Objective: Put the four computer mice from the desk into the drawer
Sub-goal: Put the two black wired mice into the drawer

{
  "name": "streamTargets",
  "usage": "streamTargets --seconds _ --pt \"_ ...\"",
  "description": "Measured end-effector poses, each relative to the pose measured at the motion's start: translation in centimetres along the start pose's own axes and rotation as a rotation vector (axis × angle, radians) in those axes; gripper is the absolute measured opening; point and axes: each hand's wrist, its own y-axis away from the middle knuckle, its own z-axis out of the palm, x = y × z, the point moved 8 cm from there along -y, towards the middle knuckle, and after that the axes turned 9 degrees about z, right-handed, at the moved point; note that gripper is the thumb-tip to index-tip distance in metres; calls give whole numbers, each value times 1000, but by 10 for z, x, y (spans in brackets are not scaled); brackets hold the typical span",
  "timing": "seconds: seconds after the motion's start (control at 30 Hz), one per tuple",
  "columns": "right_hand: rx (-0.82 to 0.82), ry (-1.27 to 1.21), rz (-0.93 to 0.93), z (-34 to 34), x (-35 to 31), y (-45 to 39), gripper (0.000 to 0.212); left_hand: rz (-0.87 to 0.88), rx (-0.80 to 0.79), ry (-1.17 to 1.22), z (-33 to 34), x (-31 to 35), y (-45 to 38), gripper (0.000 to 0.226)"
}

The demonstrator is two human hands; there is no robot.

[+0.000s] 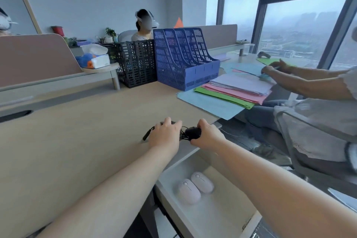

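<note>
Gripping a black mouse [193, 133] at the desk [77, 141] edge, the right hand [207, 135] has its fingers curled around it. Just beside it, the left hand [166, 135] lies cupped over a second black mouse [167, 123], cables [182, 135] tangled between them. Below the right forearm, two pink mice [195, 186] lie side by side in the open drawer [218, 216].

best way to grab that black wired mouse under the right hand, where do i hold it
Grip the black mouse across its two long sides, coming down from above as the right hand does. Its domed back fits a palm, and it lies flat on the desk. Gather the loose cable too: it tangles toward the left hand, so it may drag when moved to the drawer.
</note>
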Motion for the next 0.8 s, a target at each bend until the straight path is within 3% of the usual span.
streamTargets --seconds 0.27,0.6,0.8 --pt "-21 48 50 10 68 50 39 60 -8 21 15 61 46 48" --pt "-84 26 136 48 136 75 40 77 -268 43 85 118 84 38" --pt "-164 34 174 73 152 70 45 61 -369 28 128 128 90 45"
